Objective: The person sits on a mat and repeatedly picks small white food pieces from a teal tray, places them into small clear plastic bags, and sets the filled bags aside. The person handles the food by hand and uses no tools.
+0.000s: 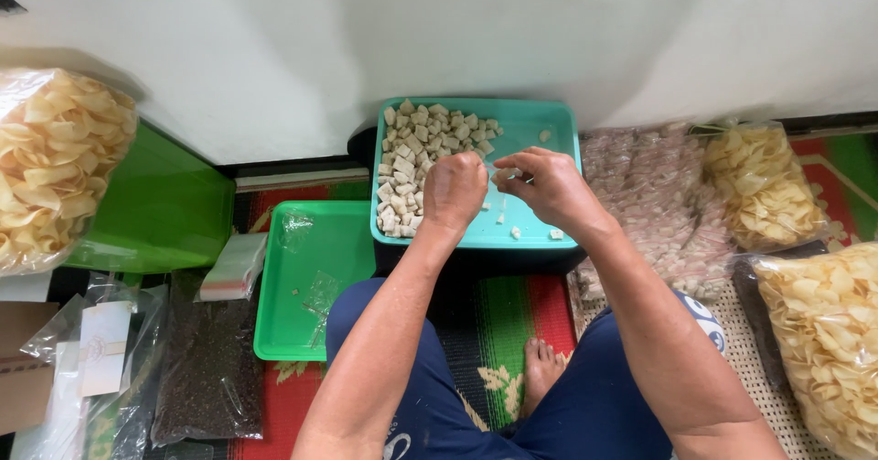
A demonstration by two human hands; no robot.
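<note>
wall, white, along far edge of floor. patterned mat [512, 323], red-green, under seated person. bags of pale chips: far-left [55, 163], far-right [764, 186], near-right [823, 332]. teal tray [549, 117] on dark stand, far-centre; heap of pale cubes [416, 154] fills its left half, few strays at near edge. green tray [302, 277] left of it, holds clear bags. left hand [455, 190] fisted, contents hidden. right hand [549, 184] fingers pinch small clear bag [508, 176] over teal tray. step judged: bagging cubes; next calls for holding bag mouth open.
</note>
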